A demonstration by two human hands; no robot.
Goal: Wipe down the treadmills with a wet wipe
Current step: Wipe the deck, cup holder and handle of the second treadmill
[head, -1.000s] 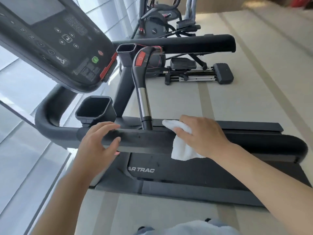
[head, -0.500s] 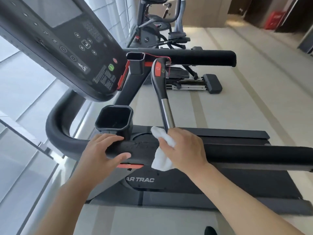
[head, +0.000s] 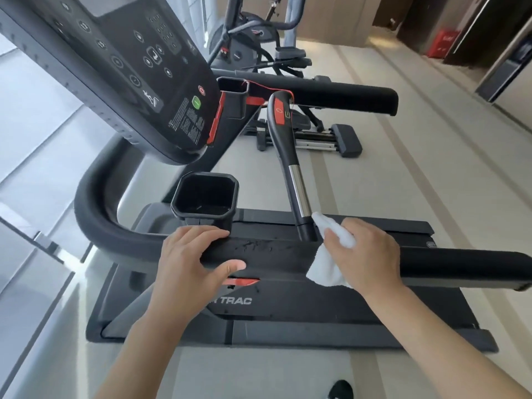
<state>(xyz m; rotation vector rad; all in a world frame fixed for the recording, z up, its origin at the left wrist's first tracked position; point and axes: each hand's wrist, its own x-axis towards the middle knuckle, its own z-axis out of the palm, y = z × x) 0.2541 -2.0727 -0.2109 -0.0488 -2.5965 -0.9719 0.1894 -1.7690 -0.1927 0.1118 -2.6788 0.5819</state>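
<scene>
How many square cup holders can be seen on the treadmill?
2. One cup holder is just beyond the left hand; the other cup holder is farther away, beside the console.

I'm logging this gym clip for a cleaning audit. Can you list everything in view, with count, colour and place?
treadmill: one, black, centre, deck below the near handrail
console: one, black with a green and a red button, upper left
cup holders: two, black, one beside the console foot, one further back
pulse grip bar: one, black, silver and red, rising from the near handrail
wet wipe: one, white, on the near handrail by the bar's base
other exercise machines: at least two, dark, behind
red box: one, far right wall
left hand: rests on the handrail
right hand: holds the wipe
</scene>
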